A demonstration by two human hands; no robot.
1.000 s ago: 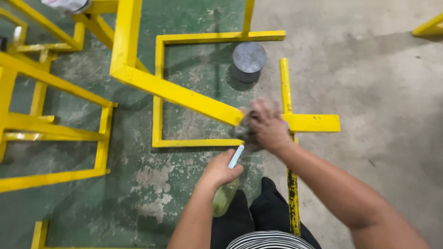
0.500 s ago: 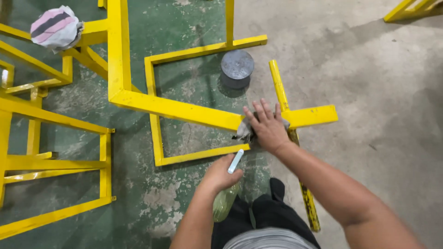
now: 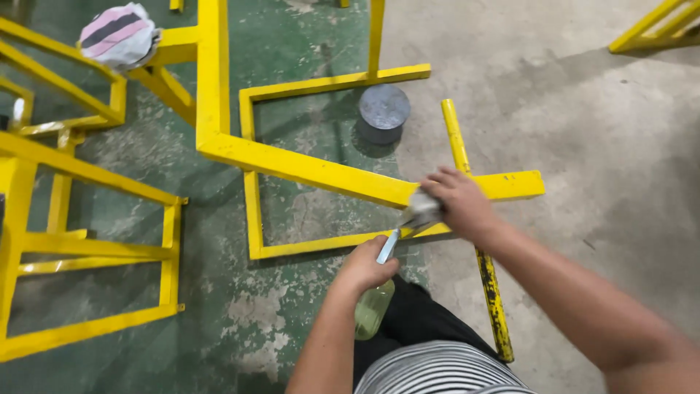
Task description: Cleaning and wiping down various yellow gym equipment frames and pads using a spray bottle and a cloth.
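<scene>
Nearest the wearer, at 6 o'clock, the left hand (image 3: 367, 266) is closed around the neck of a greenish spray bottle (image 3: 372, 307), its pale trigger (image 3: 387, 246) pointing toward 1 o'clock. Just beyond, the right hand (image 3: 461, 202) has its fingers bunched on a grey rag (image 3: 421, 211), pressing it against the yellow steel frame (image 3: 306, 169) where the rails cross. Farther, at 12 o'clock, a dark grey cylinder (image 3: 383, 112) stands on the concrete floor (image 3: 583, 109). At 10 o'clock, a pink striped cloth (image 3: 118, 35) lies on another frame rail
</scene>
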